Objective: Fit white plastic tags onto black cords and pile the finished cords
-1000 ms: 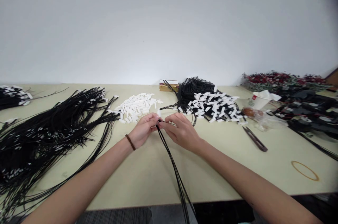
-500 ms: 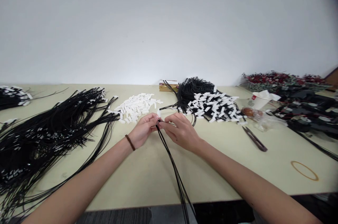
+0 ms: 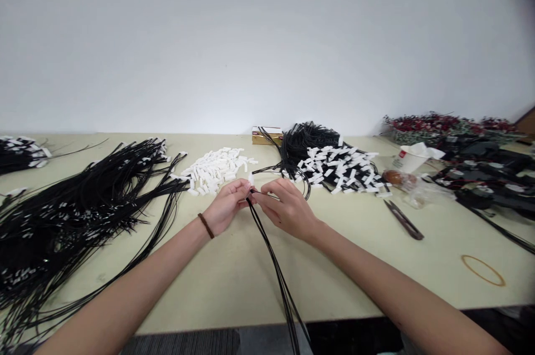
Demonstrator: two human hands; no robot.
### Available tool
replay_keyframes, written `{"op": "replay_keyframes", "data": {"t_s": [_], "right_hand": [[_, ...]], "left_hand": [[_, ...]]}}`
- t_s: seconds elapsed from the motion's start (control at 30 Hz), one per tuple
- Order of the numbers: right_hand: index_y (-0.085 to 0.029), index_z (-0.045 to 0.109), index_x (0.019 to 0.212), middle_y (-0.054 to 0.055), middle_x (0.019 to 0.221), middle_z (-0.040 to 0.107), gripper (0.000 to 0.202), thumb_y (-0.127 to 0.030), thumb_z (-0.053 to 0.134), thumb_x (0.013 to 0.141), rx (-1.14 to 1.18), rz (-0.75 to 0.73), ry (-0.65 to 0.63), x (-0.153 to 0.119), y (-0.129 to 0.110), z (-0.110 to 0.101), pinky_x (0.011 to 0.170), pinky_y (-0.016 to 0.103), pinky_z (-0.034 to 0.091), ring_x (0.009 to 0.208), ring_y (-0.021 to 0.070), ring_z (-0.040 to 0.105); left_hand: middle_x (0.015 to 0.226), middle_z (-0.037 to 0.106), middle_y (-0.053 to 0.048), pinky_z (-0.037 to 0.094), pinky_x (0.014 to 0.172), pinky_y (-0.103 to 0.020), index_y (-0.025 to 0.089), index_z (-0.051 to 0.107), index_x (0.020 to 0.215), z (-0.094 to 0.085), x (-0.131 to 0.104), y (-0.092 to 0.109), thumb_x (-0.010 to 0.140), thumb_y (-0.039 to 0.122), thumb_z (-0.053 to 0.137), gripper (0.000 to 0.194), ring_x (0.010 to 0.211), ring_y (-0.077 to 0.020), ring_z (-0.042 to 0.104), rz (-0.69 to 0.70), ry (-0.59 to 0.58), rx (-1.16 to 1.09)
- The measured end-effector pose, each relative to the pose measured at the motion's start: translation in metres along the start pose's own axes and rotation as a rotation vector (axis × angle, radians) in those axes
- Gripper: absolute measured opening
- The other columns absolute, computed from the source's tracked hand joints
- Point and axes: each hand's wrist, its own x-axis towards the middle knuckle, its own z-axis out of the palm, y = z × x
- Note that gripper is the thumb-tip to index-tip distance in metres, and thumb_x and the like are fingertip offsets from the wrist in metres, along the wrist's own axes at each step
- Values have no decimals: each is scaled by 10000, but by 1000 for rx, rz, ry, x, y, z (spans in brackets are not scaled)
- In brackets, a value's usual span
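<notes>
Beige desk, front edge cut off at btm. Black cords run from the hands off frame btm, ends hidden. Left hand & right hand meet mid-desk, fingers pinched shut on cords w/ small white clip; exact grip hard to make out.

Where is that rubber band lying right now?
In the head view, the rubber band lies flat on the table, far right near the front edge, apart from the right hand and nearer the viewer than the scissors.
</notes>
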Motion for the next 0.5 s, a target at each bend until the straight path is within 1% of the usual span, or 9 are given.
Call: {"op": "replay_keyframes", "data": {"t_s": [0.2, 0.37, 0.5], "right_hand": [[-183, 549, 916, 45, 807, 554, 128, -128, 480, 823, -8, 7, 7, 1, 0, -1, 671, 280, 366, 749, 148, 440], [-187, 553, 909, 42, 814, 552, 113, -146, 486, 828, 2, 13, 6, 0, -1, 0, 673, 279, 362, 763, 146, 451], [-188, 559, 893, 37, 821, 558, 95, -149, 514, 819, 5, 13, 32, -1, 0, 3, 684, 279, 365, 767, 142, 460]], "left_hand": [[650, 527, 25, 395, 636, -214, 152, 526, 675, 0, 0, 0, 683, 289, 650, 185, 619, -84, 498, 0, -1, -6], [641, 517, 26, 386, 631, -208, 154, 520, 667, 1, -1, 0, 676, 305, 659, 205, 632, -85, 488, -21, -37, -6], [643, 513, 28, 374, 625, -194, 156, 514, 658, 2, -2, 2, 679, 295, 660, 202, 635, -81, 475, -36, -36, -14]]}}
